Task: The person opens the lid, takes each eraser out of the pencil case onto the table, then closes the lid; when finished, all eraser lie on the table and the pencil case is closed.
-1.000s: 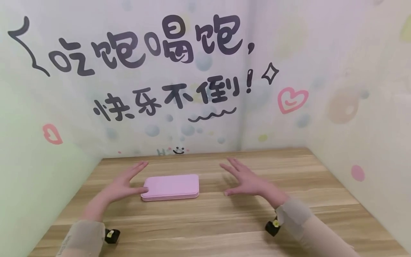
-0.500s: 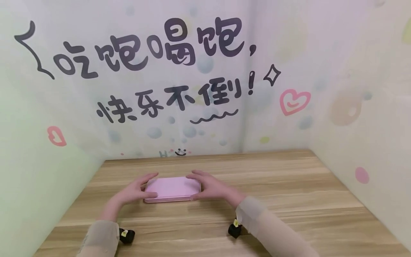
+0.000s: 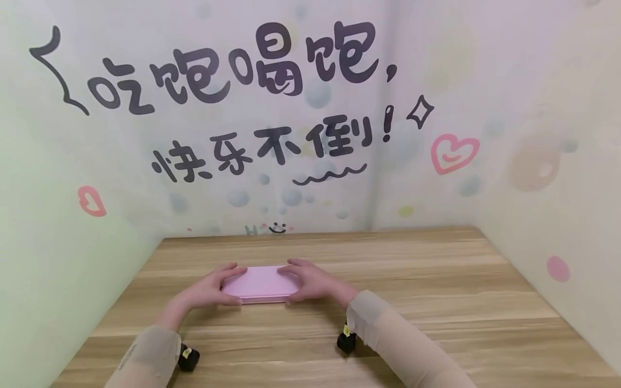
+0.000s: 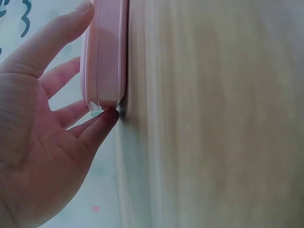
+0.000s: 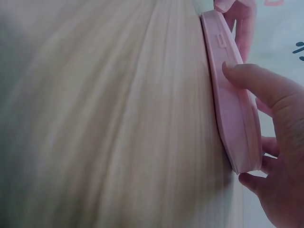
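A flat pink case (image 3: 264,283) lies on the wooden table, its long side facing the person. The left hand (image 3: 208,291) grips its left end, thumb on the near edge and fingers at the far side; in the left wrist view the left hand (image 4: 52,123) has a fingertip under the end of the case (image 4: 107,57). At the other end the right hand (image 3: 315,282) holds the case the same way. In the right wrist view the right hand's (image 5: 280,128) thumb presses the near side of the case (image 5: 232,104), which has a small catch.
The wooden table (image 3: 412,280) runs back to a white printed curtain (image 3: 291,205) with black lettering and hearts. Pale walls stand at left and right. A small black wrist device hangs by each forearm, the left (image 3: 188,358) and the right (image 3: 346,342).
The right hand has come in from the right onto the case's right end. The left hand has closed in around the left end. The whole head view has shifted slightly.
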`<state>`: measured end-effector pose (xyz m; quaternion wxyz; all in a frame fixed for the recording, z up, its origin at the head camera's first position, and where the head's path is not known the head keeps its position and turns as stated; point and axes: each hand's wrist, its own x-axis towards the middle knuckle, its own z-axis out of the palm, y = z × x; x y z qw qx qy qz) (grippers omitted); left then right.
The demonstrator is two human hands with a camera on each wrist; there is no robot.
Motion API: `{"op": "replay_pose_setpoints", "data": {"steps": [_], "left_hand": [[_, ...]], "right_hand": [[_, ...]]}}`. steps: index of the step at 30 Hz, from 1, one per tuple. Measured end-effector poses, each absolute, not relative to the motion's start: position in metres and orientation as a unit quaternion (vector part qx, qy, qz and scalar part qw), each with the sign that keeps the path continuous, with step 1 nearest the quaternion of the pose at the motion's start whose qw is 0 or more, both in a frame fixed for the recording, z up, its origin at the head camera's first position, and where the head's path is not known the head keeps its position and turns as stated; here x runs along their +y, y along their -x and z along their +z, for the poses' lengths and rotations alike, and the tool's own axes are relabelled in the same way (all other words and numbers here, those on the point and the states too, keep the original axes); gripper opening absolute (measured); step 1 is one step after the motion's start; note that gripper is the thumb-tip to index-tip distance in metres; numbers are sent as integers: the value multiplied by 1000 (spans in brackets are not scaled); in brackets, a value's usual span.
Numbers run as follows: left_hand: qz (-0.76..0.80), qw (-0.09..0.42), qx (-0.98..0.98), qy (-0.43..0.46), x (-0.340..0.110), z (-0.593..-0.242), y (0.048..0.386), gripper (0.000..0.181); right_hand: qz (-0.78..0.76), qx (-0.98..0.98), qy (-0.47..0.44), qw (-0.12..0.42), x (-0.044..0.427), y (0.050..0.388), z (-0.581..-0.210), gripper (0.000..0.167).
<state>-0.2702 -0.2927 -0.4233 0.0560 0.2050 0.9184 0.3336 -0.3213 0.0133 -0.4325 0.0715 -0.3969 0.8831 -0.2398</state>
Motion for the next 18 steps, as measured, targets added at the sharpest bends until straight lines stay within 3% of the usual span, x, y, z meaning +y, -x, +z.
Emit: {"op": "replay_pose_setpoints", "data": {"steps": [18], "left_hand": [[280, 38, 933, -223, -286, -419, 274, 85]], "right_hand": [[-180, 894, 404, 73, 16, 322, -430, 75]]}}
